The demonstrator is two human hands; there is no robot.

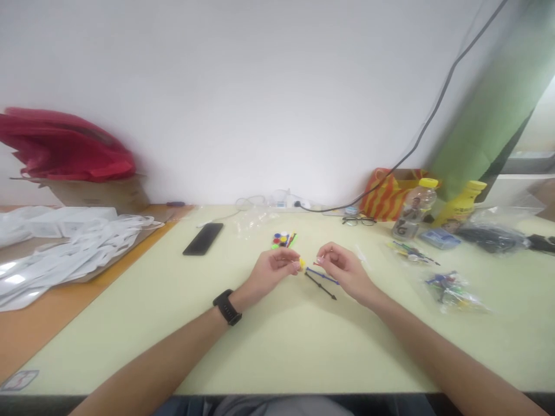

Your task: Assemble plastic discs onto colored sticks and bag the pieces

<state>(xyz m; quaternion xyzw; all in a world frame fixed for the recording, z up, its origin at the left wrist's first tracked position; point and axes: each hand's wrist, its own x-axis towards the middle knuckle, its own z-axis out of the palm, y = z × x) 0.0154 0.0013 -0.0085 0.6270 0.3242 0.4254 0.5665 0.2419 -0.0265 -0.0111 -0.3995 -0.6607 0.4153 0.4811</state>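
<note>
My left hand [277, 267], with a black watch [227, 307] on its wrist, pinches a small yellow plastic piece [302, 264]. Across a narrow gap, my right hand [342, 268] is closed on a thin red plastic stick [317, 264], most of it hidden by the fingers. Below and between the hands lie a blue jointed stick [323, 275] and a black jointed stick [321, 285] with a pointed end. Just beyond my left hand is a cluster of coloured round pieces [283, 238] with a few thin sticks beside it.
To the right lie clear bags of coloured parts [453, 290], a bottle [415, 211], a yellow bottle [462, 205], glasses [359, 221] and a striped bag [385, 193]. A phone [203, 238] lies left; white straps [82, 254] cover the far left. A cable [416, 144] hangs along the wall.
</note>
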